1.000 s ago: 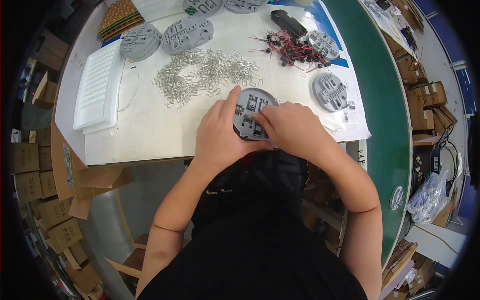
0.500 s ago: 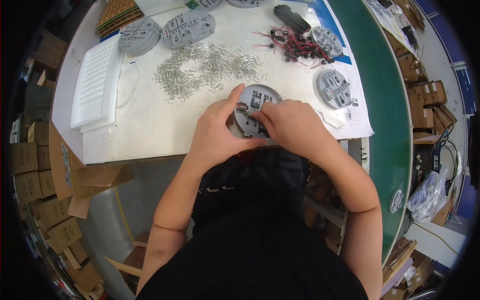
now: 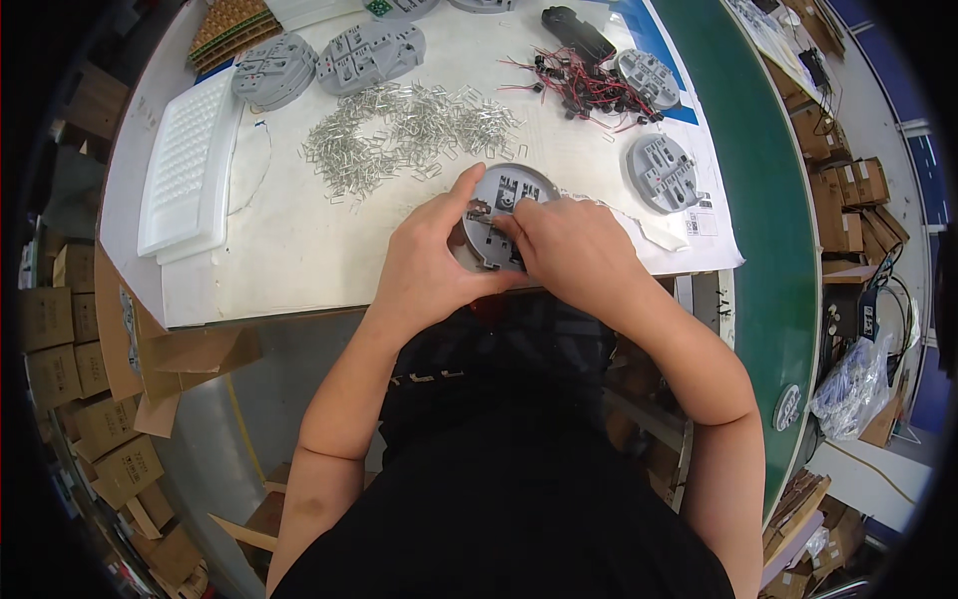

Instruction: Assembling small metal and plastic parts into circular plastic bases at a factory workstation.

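Observation:
A round grey plastic housing (image 3: 509, 180) is tilted up at the table's front edge, its inner side with dark fittings facing me. My left hand (image 3: 431, 255) grips its left side, thumb and fingers spread around the rim. Over the housing's lower right part, my right hand (image 3: 569, 245) has thumb and forefinger pinched together inside it. Whatever sits in that pinch is hidden or too small to name. Beyond the housing lies a loose heap of small U-shaped metal wire pieces (image 3: 399, 135).
More grey round housings stand at back left (image 3: 371, 58) and at right (image 3: 664, 173). Black parts with red wires (image 3: 589, 90) lie by a black tool (image 3: 579, 35). A white ridged tray (image 3: 188, 170) sits left. A green surface (image 3: 768, 240) runs along the right.
The right hand's pinching fingers have shifted slightly left and up within the housing. The left hand keeps its hold, and the view has moved a little.

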### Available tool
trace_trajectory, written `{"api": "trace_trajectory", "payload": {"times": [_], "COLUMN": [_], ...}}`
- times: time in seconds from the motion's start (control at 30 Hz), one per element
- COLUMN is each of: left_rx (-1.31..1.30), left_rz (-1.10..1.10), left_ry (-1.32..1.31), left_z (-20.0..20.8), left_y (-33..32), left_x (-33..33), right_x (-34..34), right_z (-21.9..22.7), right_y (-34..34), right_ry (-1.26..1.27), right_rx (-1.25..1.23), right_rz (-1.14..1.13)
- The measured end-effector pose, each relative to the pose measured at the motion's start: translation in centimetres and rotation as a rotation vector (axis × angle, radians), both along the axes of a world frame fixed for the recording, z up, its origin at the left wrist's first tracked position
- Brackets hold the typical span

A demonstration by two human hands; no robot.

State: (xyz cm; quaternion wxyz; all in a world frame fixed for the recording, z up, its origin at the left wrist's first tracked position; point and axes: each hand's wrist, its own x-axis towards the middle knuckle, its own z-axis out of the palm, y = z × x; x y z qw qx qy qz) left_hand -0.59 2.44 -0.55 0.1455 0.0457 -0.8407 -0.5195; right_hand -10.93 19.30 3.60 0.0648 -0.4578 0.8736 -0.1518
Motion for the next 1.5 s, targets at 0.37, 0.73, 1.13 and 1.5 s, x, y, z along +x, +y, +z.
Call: {"api": "trace_trajectory", "payload": {"times": [0.37, 0.73, 1.13, 1.5], "left_rx": [-0.076, -0.135, -0.125, -0.059], "left_rz": [0.025, 0.028, 0.018, -0.185], "left_ry": [-0.012, 0.058, 0.030, 0.037], "left_z": [0.3, 0.0, 0.2, -0.4], "left_y": [0.2, 0.2, 0.1, -2.4], "left_x": [0.1, 0.0, 0.2, 0.8], "right_x": [-0.2, -0.3, -0.1, -0.5], "right_z": [2.4, 3.4, 4.0, 2.4], "right_y": [-1.3, -2.0, -2.1, 0.1], "right_ry": [0.047, -0.082, 0.001, -0.266], "right_rx": [0.122, 0.254, 0.288, -0.069], "right_rz": [0.098, 0.069, 0.091, -0.034]}}
